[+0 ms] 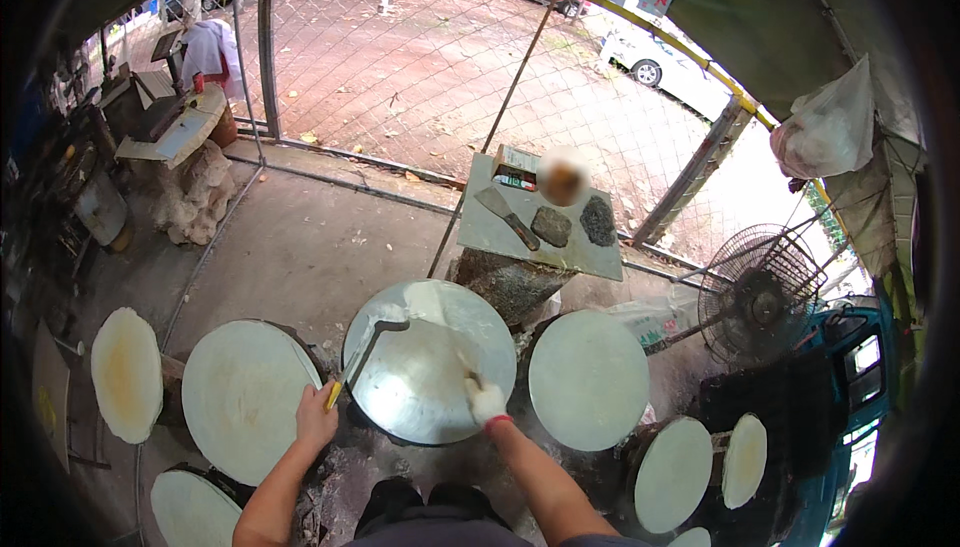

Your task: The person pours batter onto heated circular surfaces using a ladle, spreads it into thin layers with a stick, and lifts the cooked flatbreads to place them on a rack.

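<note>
Before me is a round, shiny metal griddle (409,397) with pale batter smeared along its far edge. My left hand (316,418), bare, grips the yellow handle of a long, thin tool (365,356) whose bent end reaches over the griddle's left half; pale residue coats its shaft. My right hand (487,403), in a white glove with a red band at the wrist, is low over the griddle's right side. It holds a small brownish tool (472,377), too blurred to name. Pale, thin rounds cover the neighbouring left griddle (247,401) and right griddle (589,380).
More coated griddles (673,474) curve round both sides. Ahead, a board-topped stand (480,236) carries a scraper (506,217), two dark stones (551,227) and a box (516,168). A caged fan (761,296) stands right. Chain-link fencing (375,82) runs behind.
</note>
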### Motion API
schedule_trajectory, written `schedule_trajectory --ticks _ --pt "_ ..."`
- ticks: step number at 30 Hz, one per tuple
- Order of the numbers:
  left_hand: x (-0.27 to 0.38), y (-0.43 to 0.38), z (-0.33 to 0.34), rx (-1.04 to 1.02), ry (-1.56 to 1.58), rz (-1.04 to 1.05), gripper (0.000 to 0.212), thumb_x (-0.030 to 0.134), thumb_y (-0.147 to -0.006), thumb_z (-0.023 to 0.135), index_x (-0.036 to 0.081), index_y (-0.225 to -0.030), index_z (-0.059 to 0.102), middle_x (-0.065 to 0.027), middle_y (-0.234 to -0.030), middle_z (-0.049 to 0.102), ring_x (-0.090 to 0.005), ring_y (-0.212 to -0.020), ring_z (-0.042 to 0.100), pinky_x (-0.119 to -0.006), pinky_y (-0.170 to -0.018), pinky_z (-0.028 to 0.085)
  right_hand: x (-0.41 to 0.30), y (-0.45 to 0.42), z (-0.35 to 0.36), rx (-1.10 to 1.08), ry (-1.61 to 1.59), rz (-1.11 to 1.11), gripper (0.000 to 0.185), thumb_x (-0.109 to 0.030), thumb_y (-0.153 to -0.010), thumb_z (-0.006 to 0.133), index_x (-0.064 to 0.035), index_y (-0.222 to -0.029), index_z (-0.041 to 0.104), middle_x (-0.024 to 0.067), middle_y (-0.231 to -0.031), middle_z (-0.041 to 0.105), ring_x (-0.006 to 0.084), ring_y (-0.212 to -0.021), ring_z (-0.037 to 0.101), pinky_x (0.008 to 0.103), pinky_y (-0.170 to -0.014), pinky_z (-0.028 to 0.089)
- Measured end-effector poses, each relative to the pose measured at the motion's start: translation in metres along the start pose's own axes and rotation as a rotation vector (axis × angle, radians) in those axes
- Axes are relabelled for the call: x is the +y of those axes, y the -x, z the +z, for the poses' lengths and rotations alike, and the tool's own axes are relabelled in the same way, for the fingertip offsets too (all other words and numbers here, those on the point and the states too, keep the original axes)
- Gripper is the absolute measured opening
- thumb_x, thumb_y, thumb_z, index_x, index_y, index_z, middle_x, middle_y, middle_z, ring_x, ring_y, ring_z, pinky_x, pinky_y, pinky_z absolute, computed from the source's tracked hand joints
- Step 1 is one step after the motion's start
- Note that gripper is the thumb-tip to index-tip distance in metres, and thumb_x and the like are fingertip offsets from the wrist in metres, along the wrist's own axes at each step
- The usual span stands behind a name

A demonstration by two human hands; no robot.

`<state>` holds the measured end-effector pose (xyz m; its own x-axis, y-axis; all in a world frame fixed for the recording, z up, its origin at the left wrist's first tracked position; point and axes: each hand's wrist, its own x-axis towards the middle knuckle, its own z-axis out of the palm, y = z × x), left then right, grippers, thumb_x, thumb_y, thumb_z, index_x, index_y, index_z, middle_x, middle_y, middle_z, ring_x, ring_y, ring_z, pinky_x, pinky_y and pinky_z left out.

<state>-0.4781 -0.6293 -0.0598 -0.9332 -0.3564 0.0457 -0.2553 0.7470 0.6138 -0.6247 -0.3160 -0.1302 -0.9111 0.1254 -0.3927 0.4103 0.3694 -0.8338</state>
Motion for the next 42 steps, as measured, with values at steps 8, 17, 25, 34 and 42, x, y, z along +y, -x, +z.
schedule_trajectory --ticks 8,17,25,34,42 --pt "0.005 0.021 0.016 0.1 0.653 -0.199 0.034 0.007 -0.077 0.058 0.001 -0.11 0.055 -0.0046 -0.074 0.051 -0.014 -0.062 0.052 -0.026 -0.054 0.041 0.023 -0.035 -0.032 -0.131 -0.187 -0.083 0.035 -0.027 -0.085 0.056 -0.0053 -0.112 0.059 -0.001 -0.061 0.052 0.0059 -0.046 0.04 0.0218 -0.041 0.031" --pt "0.046 0.058 0.012 0.091 0.963 -0.618 0.02 0.005 -0.083 0.053 0.004 -0.103 0.048 0.0005 -0.053 0.041 -0.0083 -0.035 0.037 -0.023 -0.033 0.029 -0.028 -0.057 -0.034 -0.752 -0.021 -0.226 0.034 -0.023 -0.086 0.053 -0.0035 -0.113 0.059 -0.0024 -0.065 0.052 0.005 -0.051 0.039 0.0194 -0.046 0.034" --pt "0.073 0.096 0.024 0.204 0.921 -0.748 0.02 0.004 -0.081 0.054 0.001 -0.1 0.048 -0.0011 -0.058 0.045 -0.0097 -0.041 0.042 -0.025 -0.036 0.033 -0.058 -0.051 -0.027 -1.098 0.22 0.028 0.036 -0.025 -0.086 0.056 -0.0046 -0.116 0.056 0.0021 -0.067 0.056 0.0083 -0.053 0.046 0.021 -0.049 0.039" --pt "0.077 0.135 0.061 0.205 0.37 -0.711 0.031 0.013 -0.078 0.058 0.002 -0.105 0.049 -0.0174 -0.077 0.057 -0.0315 -0.067 0.056 -0.04 -0.059 0.043 -0.022 -0.089 -0.03 -1.201 0.309 0.087 0.032 -0.027 -0.084 0.061 -0.0043 -0.106 0.062 0.0012 -0.064 0.054 0.0075 -0.045 0.04 0.0231 -0.038 0.03" --pt "0.134 0.194 0.07 0.021 -0.054 -0.463 0.03 0.008 -0.077 0.053 0.001 -0.106 0.048 -0.0232 -0.088 0.054 -0.0433 -0.08 0.053 -0.049 -0.067 0.042 -0.079 -0.129 -0.043 -0.714 -0.019 0.122 0.033 -0.03 -0.085 0.057 -0.008 -0.11 0.057 -0.0028 -0.054 0.042 0.0065 -0.035 0.031 0.0232 -0.032 0.022"
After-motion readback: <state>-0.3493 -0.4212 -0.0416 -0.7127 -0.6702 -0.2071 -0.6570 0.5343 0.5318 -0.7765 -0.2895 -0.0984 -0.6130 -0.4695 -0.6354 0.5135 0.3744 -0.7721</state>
